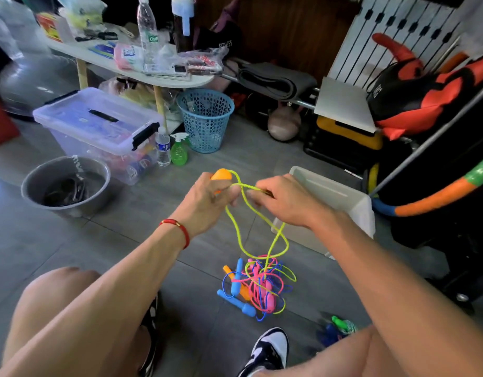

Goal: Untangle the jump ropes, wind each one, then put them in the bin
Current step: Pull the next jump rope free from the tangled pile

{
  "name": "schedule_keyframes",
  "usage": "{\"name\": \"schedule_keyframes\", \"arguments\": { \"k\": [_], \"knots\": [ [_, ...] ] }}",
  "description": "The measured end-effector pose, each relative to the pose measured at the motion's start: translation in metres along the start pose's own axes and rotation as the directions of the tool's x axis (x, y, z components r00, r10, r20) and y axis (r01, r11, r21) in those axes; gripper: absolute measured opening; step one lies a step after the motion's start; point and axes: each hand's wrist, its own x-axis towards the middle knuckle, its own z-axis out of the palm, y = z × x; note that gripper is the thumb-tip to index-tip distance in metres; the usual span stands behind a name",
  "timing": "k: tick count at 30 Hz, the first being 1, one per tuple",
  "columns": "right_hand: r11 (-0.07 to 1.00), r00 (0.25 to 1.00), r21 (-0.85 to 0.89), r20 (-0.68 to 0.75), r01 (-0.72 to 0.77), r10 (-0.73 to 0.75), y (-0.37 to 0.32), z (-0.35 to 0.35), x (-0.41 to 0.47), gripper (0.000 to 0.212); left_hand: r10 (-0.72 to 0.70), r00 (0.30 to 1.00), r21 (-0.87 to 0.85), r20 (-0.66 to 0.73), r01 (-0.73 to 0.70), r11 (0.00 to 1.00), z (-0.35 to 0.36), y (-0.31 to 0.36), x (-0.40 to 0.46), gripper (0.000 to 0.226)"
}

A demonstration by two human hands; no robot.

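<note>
Grey floor (126, 240), left hand (205, 202) grip on orange handle (221, 175), yellow rope (234, 227) dangling

A lidded clear box (98, 123) sits on the floor at ten o'clock, with a metal bowl (66, 183) just below it at nine. A small bottle (163, 146) and a green sprayer (179, 151) stand beside the box, near a blue basket (205, 119) at twelve. Behind them a white desk (153, 77) carries a tall bottle (147, 31) and packets. A red-and-black bag (425, 93) lies at two, a striped hoop (438, 194) at three.
</note>
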Motion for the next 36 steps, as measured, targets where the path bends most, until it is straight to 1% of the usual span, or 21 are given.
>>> {"name": "schedule_keyframes", "arguments": {
  "k": [2, 4, 6, 8, 9, 11, 12, 14, 16, 17, 18, 20, 22, 23, 25, 27, 28, 29, 31, 34, 36],
  "knots": [
    [0.977, 0.992, 0.174, 0.029, -0.124, 0.121, 0.021, 0.026, -0.019, 0.043, -0.087, 0.988, -0.030, -0.124, 0.084, 0.996, -0.009, 0.001, 0.000, 0.031],
    [0.922, 0.960, 0.275, 0.149, -0.272, 0.238, 0.044, 0.069, -0.053, 0.042, -0.214, 0.922, -0.160, -0.324, 0.169, 0.973, -0.020, 0.000, 0.001, 0.032],
    [0.893, 0.893, 0.176, 0.268, -0.414, 0.361, 0.077, 0.117, -0.096, 0.040, -0.329, 0.792, -0.295, -0.515, 0.196, 0.935, -0.037, -0.005, 0.003, 0.032],
    [0.886, 0.828, 0.000, 0.354, -0.465, 0.434, 0.109, 0.154, -0.134, 0.030, -0.401, 0.700, -0.358, -0.590, 0.218, 0.908, -0.049, -0.010, 0.000, 0.036],
    [0.887, 0.795, -0.087, 0.410, -0.453, 0.446, 0.119, 0.163, -0.146, 0.023, -0.415, 0.700, -0.348, -0.581, 0.247, 0.904, -0.049, -0.013, -0.001, 0.037],
    [0.901, 0.767, -0.193, 0.474, -0.388, 0.432, 0.128, 0.156, -0.146, 0.019, -0.440, 0.747, -0.282, -0.498, 0.341, 0.897, -0.046, -0.025, -0.002, 0.034],
    [0.897, 0.795, -0.143, 0.420, -0.418, 0.437, 0.128, 0.146, -0.139, 0.023, -0.472, 0.765, -0.236, -0.439, 0.408, 0.882, -0.045, -0.031, -0.001, 0.029],
    [0.833, 0.843, 0.134, 0.142, -0.536, 0.519, 0.124, 0.112, -0.113, 0.034, -0.572, 0.760, -0.079, -0.308, 0.578, 0.812, -0.046, -0.046, 0.003, 0.017],
    [0.819, 0.860, 0.375, -0.098, -0.435, 0.502, 0.108, 0.066, -0.083, 0.031, -0.716, 0.670, 0.070, -0.193, 0.738, 0.672, -0.044, -0.049, 0.002, 0.035],
    [0.834, 0.875, 0.418, -0.158, -0.361, 0.458, 0.091, 0.040, -0.068, 0.028, -0.764, 0.624, 0.123, -0.166, 0.782, 0.611, -0.041, -0.044, 0.000, 0.047],
    [0.868, 0.905, 0.410, -0.188, -0.280, 0.381, 0.072, 0.015, -0.055, 0.026, -0.767, 0.622, 0.181, -0.155, 0.782, 0.597, -0.034, -0.038, -0.002, 0.058],
    [0.971, 0.976, 0.207, -0.155, -0.121, 0.155, 0.032, -0.027, -0.036, 0.026, -0.680, 0.727, 0.234, -0.097, 0.680, 0.695, -0.021, -0.019, -0.003, 0.071],
    [0.999, 0.999, -0.031, -0.048, 0.012, -0.013, 0.002, -0.047, -0.021, 0.029, -0.548, 0.836, 0.101, -0.010, 0.547, 0.831, -0.009, -0.003, -0.002, 0.076],
    [0.993, 0.999, -0.112, 0.014, 0.045, -0.044, -0.007, -0.046, -0.015, 0.031, -0.491, 0.870, 0.007, 0.043, 0.491, 0.871, -0.006, 0.006, -0.003, 0.075],
    [0.980, 0.996, -0.193, 0.084, 0.050, -0.034, -0.015, -0.033, -0.001, 0.030, -0.361, 0.922, -0.107, 0.137, 0.376, 0.920, 0.001, 0.016, -0.005, 0.058],
    [0.979, 0.998, -0.198, 0.059, 0.043, -0.032, -0.015, -0.016, 0.004, 0.030, -0.192, 0.967, -0.037, 0.165, 0.201, 0.979, 0.002, 0.019, -0.008, 0.021],
    [0.984, 0.998, -0.175, 0.046, 0.043, -0.036, -0.010, -0.006, 0.003, 0.032, -0.120, 0.981, 0.008, 0.154, 0.121, 0.993, 0.001, 0.016, -0.009, 0.018],
    [0.991, 0.999, -0.127, 0.040, 0.036, -0.031, -0.004, 0.001, 0.000, 0.032, -0.077, 0.989, 0.049, 0.129, 0.071, 0.996, -0.002, 0.010, -0.008, 0.026],
    [1.000, 0.998, -0.016, 0.053, -0.023, 0.024, 0.009, 0.021, -0.012, 0.035, -0.055, 0.998, 0.087, 0.031, 0.052, 0.995, -0.007, 0.001, -0.006, 0.036],
    [0.976, 0.983, 0.135, 0.094, -0.170, 0.158, 0.044, 0.069, -0.040, 0.042, -0.079, 0.987, 0.053, -0.137, 0.087, 0.995, -0.015, -0.001, -0.002, 0.032],
    [0.930, 0.933, 0.152, 0.189, -0.336, 0.306, 0.077, 0.106, -0.068, 0.040, -0.175, 0.926, -0.055, -0.336, 0.166, 0.985, -0.025, 0.002, -0.001, 0.033]
  ]
}}
